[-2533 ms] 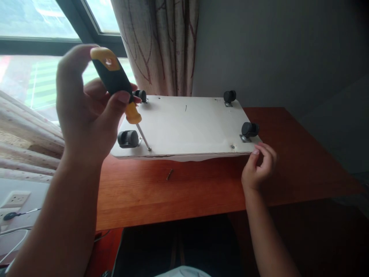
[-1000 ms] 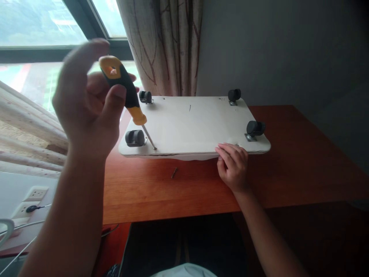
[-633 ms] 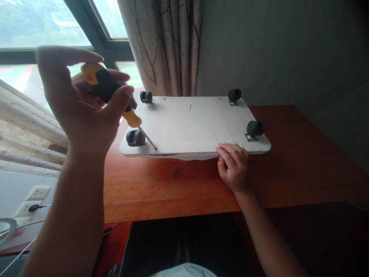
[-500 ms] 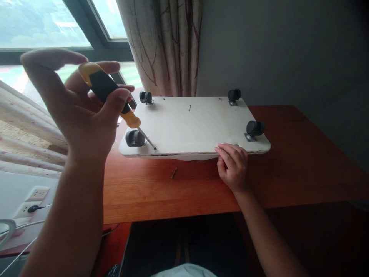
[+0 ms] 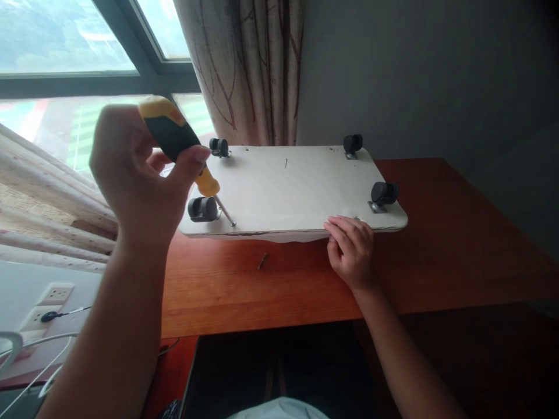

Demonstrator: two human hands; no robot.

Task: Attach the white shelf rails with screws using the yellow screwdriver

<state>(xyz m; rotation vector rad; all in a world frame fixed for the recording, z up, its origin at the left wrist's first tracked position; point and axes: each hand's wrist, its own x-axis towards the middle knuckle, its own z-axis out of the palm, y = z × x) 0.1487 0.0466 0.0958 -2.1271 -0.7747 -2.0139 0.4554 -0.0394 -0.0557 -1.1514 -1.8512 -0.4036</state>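
**At the near-left corner of the caster board (image 5: 297, 186): screwdriver (image 5: 174, 137) planted tip-down**

Grips the black-and-yellow screwdriver handle in the left hand (image 5: 135, 174), fingers (image 5: 192, 156) clamped around it. Leans the shaft down and to the right so that the tip meets the board just beside the near-left caster (image 5: 201, 209), probably at a screw there, though too small to tell. Holds the hand well above the board, likely to stay in line with the tilted shaft and bear down along it.

Lays the right hand (image 5: 351, 250) over the board's near edge, right of centre, fingers (image 5: 349, 227) together and flat on top, not closed around anything. Looks like bracing: presses the board against the worktop (image 5: 437, 250) to stop sliding or rocking under the tool.

Sits wheels-up and flat on the worktop, with black wheels at the other corners too: far-left caster (image 5: 218, 146), far-right caster (image 5: 351, 143), near-right caster (image 5: 383, 193). Leaves the underside open to the tool that way.

Shows one loose screw (image 5: 262, 261) on the bare wood just in front of the board's near edge, between the two hands and apart from both. Beyond: patterned curtain (image 5: 248, 70), window (image 5: 65, 35), grey wall (image 5: 414, 70). Lower left: wall sockets (image 5: 55, 292) with a cable (image 5: 65, 314) plugged in.
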